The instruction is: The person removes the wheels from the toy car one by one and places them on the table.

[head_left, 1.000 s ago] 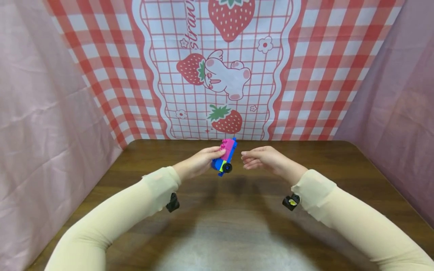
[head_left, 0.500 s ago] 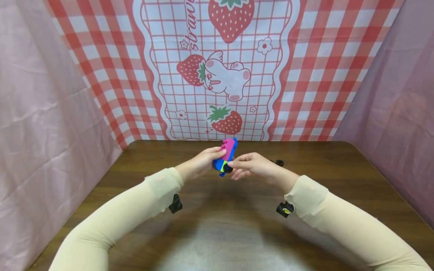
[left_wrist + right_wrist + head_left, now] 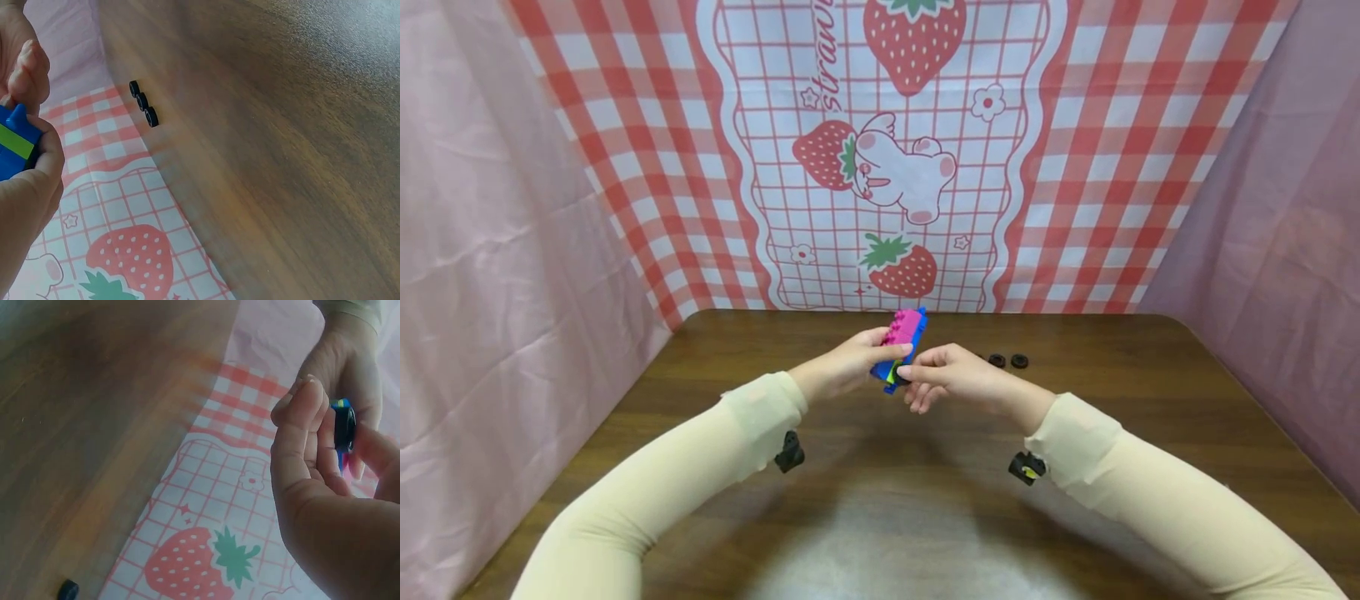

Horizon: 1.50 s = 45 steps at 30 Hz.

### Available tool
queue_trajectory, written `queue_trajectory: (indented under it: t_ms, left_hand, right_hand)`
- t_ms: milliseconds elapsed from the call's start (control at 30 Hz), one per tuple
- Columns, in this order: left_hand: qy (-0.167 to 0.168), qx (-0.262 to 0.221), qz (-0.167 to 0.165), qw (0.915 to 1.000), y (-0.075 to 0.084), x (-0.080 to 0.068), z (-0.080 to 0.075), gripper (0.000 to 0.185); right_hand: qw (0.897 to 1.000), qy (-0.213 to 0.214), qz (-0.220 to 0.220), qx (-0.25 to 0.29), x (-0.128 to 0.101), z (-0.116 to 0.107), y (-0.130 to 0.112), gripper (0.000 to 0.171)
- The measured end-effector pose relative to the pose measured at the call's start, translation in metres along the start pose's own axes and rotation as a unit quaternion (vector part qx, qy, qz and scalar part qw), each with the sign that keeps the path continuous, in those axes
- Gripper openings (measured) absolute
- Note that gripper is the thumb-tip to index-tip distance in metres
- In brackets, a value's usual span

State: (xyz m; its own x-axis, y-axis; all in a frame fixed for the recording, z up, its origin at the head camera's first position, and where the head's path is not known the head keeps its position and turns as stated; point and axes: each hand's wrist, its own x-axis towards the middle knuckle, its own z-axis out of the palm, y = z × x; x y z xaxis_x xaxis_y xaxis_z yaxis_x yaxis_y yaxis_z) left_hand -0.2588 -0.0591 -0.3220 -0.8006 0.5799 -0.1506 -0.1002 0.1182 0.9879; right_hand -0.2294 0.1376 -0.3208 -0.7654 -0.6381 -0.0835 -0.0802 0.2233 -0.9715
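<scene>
Since 1 second ago the right hand (image 3: 955,379) has closed in from open and apart to pinch the black wheel (image 3: 344,427) on the toy car (image 3: 901,343), gripped above the table (image 3: 1150,400) by the left hand (image 3: 842,367), suggesting wheel removal.

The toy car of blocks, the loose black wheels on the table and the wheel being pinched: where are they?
toy car (image 3: 904,331), head view, on its pink top block.
loose black wheels (image 3: 142,102), left wrist view, on the middle one of three.
pinched wheel (image 3: 344,427), right wrist view, on its black tyre.
</scene>
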Motion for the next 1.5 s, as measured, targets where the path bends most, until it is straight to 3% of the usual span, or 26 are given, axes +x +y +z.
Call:
queue_trajectory:
  t_ms: [167,400,667,933,1033,1100,1167,1267,1367,1500]
  left_hand:
    - [-0.014,0.012,0.013,0.9997,0.003,-0.002,0.000,0.036]
    - [-0.026,0.017,0.016,0.9994,0.006,-0.002,0.001,0.039]
    - [-0.002,0.033,0.002,0.9994,0.008,0.001,0.003,0.034]
    - [0.004,0.042,0.008,0.9991,0.005,0.001,0.005,0.033]
    - [0.021,0.041,0.011,0.9989,0.002,0.000,0.005,0.034]
    - [0.025,0.039,0.009,0.9989,-0.001,-0.001,0.005,0.035]
    - [0.028,0.040,0.007,0.9988,-0.002,-0.003,0.005,0.036]
    - [0.022,0.041,0.007,0.9989,-0.002,-0.005,0.004,0.036]
    - [0.026,0.049,0.012,0.9984,0.001,-0.006,0.002,0.036]
    - [0.021,0.059,0.002,0.9980,0.004,-0.006,0.002,0.038]
  right_hand:
    - [0.998,0.002,-0.037,-0.060,0.001,0.002,-0.001,0.039]
    - [0.986,0.100,-0.029,-0.127,-0.001,0.006,-0.001,0.033]
    - [0.970,0.168,-0.050,-0.166,-0.004,0.015,0.001,0.028]
    - [0.951,0.209,-0.083,-0.212,-0.007,0.026,0.005,0.026]
    - [0.935,0.221,-0.105,-0.257,-0.010,0.028,0.004,0.025]
    - [0.929,0.223,-0.110,-0.272,-0.011,0.028,0.002,0.025]
    - [0.933,0.216,-0.104,-0.268,-0.012,0.027,-0.001,0.026]
    - [0.954,0.190,-0.073,-0.221,-0.012,0.020,-0.005,0.029]
    - [0.967,0.163,-0.056,-0.187,-0.013,0.013,-0.005,0.030]
    - [0.977,0.146,-0.048,-0.149,-0.013,0.005,-0.003,0.030]
